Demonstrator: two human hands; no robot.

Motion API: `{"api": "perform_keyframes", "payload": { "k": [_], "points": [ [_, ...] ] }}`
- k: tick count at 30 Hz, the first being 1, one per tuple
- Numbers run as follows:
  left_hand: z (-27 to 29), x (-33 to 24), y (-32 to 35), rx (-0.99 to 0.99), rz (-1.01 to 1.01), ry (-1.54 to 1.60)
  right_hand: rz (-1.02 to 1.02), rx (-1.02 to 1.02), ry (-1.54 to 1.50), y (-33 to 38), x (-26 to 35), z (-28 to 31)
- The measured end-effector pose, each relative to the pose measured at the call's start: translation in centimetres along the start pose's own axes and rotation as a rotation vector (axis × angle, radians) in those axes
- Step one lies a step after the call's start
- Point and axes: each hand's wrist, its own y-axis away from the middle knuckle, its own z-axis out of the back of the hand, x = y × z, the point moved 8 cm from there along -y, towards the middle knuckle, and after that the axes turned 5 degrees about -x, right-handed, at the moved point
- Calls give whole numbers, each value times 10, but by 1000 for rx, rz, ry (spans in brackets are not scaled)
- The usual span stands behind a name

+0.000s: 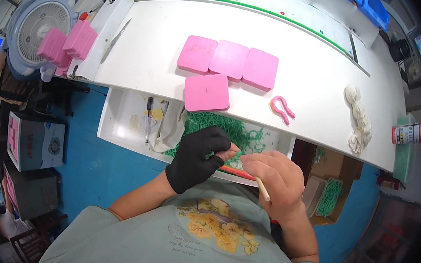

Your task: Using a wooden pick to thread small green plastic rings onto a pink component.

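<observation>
My left hand (202,151), in a black glove with bare fingertips, pinches a small green piece (239,153) over the open drawer (113,130). My right hand (278,177) is bare; its thumb and forefinger meet at the same piece. A thin pale stick (264,189) juts out below the right fingers, held in that hand. Many green rubbery-looking loops (216,124) fill the drawer just beyond my hands. A red strip (238,172) runs beneath them along the drawer front. The green piece is too small to make out fully.
Pink blocks (207,92) lie on the white table (148,43). Right of them are a pink U-shaped tool (280,110) and a white yarn skein (358,120). A pen (148,120) lies in the drawer. A fan (44,24) stands left; a green-filled box (329,198) sits right.
</observation>
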Motion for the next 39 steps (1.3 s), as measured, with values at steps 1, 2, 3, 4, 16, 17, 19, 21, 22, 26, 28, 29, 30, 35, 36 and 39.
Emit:
{"api": "perform_keyframes", "payload": {
  "k": [1, 2, 3, 4, 16, 17, 19, 21, 22, 26, 28, 29, 30, 35, 36, 39],
  "points": [
    [1, 0, -1, -5, -1, 0, 14, -18, 7, 2, 0, 1],
    [2, -1, -2, 0, 2, -2, 28, -36, 14, 4, 1, 2],
    [2, -1, -3, 6, 6, -3, 32, -36, 14, 5, 1, 2],
    [3, -1, -3, 3, 4, -3, 45, -58, 19, 6, 2, 4],
    [4, 6, -5, -26, 84, 132, -122, -263, -2, 22, -12, 23],
    [4, 6, -5, -28, 86, 143, -151, -272, -26, 24, -15, 24],
    [5, 7, -5, -30, 85, 153, -177, -283, -49, 26, -17, 25],
    [6, 6, -4, -46, 77, 164, -219, -308, -51, 27, -19, 27],
    [7, 5, -3, -46, 75, 161, -217, -310, -53, 29, -19, 28],
    [-5, 26, 6, -2, 439, 660, -391, -417, -191, 42, -32, 37],
    [-16, 34, 14, -16, 633, 974, -472, -468, -289, 47, -38, 43],
    [-27, 37, 20, 21, 797, 1194, -475, -469, -293, 45, -37, 42],
    [-39, 35, 27, 61, 960, 1415, -476, -490, -315, 44, -36, 41],
    [-62, 35, 48, 145, 1203, 1751, -468, -460, -396, 48, -36, 23],
    [-64, 33, 50, 144, 1229, 1764, -456, -433, -378, 48, -33, 18],
    [-67, 27, 53, 117, 1319, 1833, -416, -401, -316, 45, -29, 11]
  ]
}}
